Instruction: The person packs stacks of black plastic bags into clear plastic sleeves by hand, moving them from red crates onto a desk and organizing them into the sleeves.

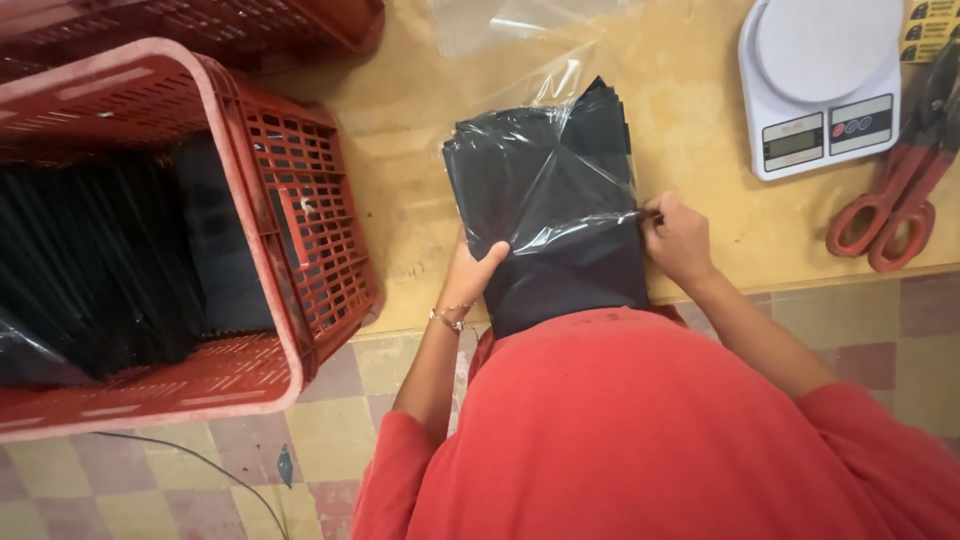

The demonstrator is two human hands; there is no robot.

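Gripping the stack of black plastic bags (560, 215) from both sides, well apart across its width, near the front edge of the yellowish wooden table (690, 90). Left hand (472, 272) clamped on the lower left corner, thumb laid over the top of the stack and fingers tucked under, wrist bent upward from a forearm rising out of the red sleeve, thin bracelet (450, 319) around the wrist. Right hand (677, 240) curled at the right edge, fingertips pinched on the rim of the clear plastic sleeve (560, 180) wrapped over the upper part of the stack, forearm angled back down toward the right shoulder. Lying flat and slightly tilted, upper end pointing away from the body, lower end hanging over the table edge against the red shirt (640, 430). Standing to the left, a red slatted plastic crate (300, 230) filled with more black bags, another red crate (250, 25) behind it. Sitting at the far right of the table, a white digital kitchen scale (820, 80), and just beside it a pair of red-handled scissors (900, 200). Showing below, a checkered tile floor (180, 480) with a thin dark cable (200, 462) across it.
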